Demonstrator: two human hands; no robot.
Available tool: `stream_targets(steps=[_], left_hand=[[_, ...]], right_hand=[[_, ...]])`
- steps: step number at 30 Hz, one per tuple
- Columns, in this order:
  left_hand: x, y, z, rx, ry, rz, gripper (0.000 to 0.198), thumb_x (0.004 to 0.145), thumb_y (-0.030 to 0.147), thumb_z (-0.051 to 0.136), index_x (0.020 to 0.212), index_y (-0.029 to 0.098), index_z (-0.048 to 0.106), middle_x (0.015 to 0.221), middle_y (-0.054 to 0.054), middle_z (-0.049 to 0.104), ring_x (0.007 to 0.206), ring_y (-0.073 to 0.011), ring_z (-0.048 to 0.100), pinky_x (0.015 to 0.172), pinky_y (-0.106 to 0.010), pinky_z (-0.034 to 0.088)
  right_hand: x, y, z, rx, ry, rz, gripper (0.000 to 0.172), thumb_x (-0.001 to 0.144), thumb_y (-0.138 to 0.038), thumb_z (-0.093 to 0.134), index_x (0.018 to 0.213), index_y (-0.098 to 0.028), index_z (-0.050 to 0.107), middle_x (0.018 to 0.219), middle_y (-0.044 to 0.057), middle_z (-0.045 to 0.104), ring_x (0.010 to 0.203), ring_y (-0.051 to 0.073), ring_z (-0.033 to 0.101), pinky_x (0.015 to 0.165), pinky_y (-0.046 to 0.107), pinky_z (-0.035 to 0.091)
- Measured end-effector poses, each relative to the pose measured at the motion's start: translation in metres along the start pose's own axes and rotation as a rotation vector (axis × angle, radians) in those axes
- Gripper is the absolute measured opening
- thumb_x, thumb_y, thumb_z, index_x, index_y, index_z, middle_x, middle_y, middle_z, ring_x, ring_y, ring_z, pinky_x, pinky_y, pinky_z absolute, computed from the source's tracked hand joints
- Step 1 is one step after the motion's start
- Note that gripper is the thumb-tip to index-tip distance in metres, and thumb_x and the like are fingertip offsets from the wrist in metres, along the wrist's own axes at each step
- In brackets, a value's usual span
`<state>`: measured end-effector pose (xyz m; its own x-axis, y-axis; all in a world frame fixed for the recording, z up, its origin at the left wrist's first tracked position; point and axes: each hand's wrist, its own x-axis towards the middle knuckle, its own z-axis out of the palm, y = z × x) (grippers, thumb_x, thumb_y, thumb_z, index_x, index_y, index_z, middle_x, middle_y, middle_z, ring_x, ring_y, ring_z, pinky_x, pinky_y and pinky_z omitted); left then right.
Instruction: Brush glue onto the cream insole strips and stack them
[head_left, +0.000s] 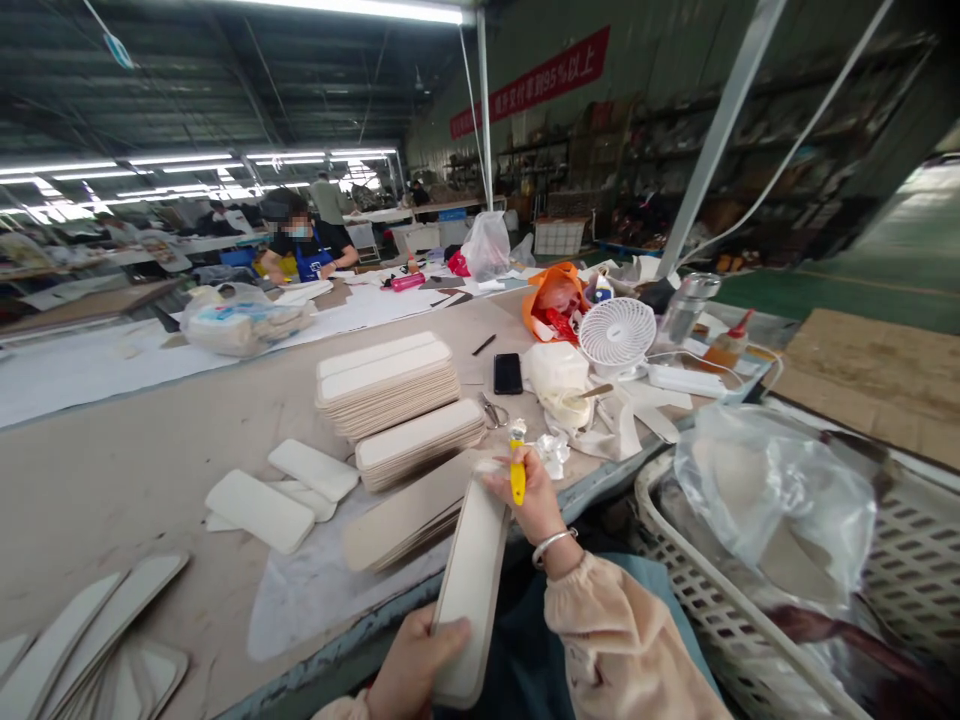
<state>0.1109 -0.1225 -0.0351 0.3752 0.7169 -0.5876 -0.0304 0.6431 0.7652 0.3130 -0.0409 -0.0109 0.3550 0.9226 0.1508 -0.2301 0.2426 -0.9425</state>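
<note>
My left hand [420, 655] grips the near end of a long off-white panel [474, 580] with rounded corners, thumb on its face. The panel slants up and away over the table edge. At its far end is my right hand [538, 495], closed round a yellow-handled tool [517, 472] whose whitish head points up; its exact kind is unclear. Fingers of this hand also touch the panel's end. Just left lies a fanned stack of beige panels [409, 510]. Behind it stand a shorter panel stack [420, 440] and a taller one [386, 375].
Loose panels [259, 510] and fanned panels [97, 640] lie leftward. Scissors [493, 410], a phone [508, 373], a white fan [617, 335] and a glue bottle [727, 345] sit beyond. A plastic basket [720, 610] stands at right. Another person [311, 245] works across the table.
</note>
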Motion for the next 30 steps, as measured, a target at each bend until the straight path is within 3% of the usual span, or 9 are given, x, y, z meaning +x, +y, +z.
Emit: stream_targets(steps=[4, 10, 24, 30], left_hand=[[0.0011, 0.0016, -0.0027, -0.044, 0.054, 0.042, 0.048, 0.056, 0.047, 0.082, 0.081, 0.008, 0.070, 0.058, -0.005, 0.061, 0.047, -0.0101, 0.050, 0.045, -0.022, 0.038], [0.0062, -0.0031, -0.0059, 0.004, 0.063, 0.020, 0.053, 0.052, 0.048, 0.084, 0.083, 0.008, 0.069, 0.060, -0.005, 0.062, 0.049, -0.0110, 0.051, 0.046, -0.023, 0.041], [0.0090, -0.0026, -0.0031, 0.010, 0.077, -0.006, 0.059, 0.048, 0.049, 0.085, 0.085, 0.006, 0.068, 0.061, -0.008, 0.065, 0.047, -0.0126, 0.054, 0.043, -0.023, 0.041], [0.0025, 0.0026, 0.0005, -0.038, 0.011, 0.014, 0.048, 0.058, 0.043, 0.082, 0.087, 0.007, 0.068, 0.061, -0.005, 0.064, 0.047, -0.0097, 0.053, 0.044, -0.020, 0.040]], right_hand=[[0.0013, 0.0050, -0.0013, -0.001, 0.042, 0.013, 0.051, 0.061, -0.031, 0.079, 0.083, -0.024, 0.034, 0.079, -0.004, 0.057, 0.061, 0.012, 0.053, 0.055, 0.024, 0.043], [-0.0014, 0.0068, 0.0029, -0.179, 0.059, -0.037, 0.046, 0.065, -0.033, 0.077, 0.082, -0.025, 0.035, 0.057, -0.012, 0.032, 0.047, 0.008, 0.033, 0.044, 0.022, 0.029], [-0.0006, 0.0044, -0.0008, -0.355, 0.059, -0.082, 0.037, 0.072, -0.038, 0.069, 0.081, -0.024, 0.036, 0.059, -0.009, 0.032, 0.048, 0.010, 0.033, 0.046, 0.024, 0.031], [0.0012, 0.0094, -0.0048, -0.339, 0.057, -0.070, 0.036, 0.072, -0.033, 0.069, 0.081, -0.024, 0.035, 0.060, -0.009, 0.031, 0.049, 0.010, 0.030, 0.047, 0.024, 0.029]])
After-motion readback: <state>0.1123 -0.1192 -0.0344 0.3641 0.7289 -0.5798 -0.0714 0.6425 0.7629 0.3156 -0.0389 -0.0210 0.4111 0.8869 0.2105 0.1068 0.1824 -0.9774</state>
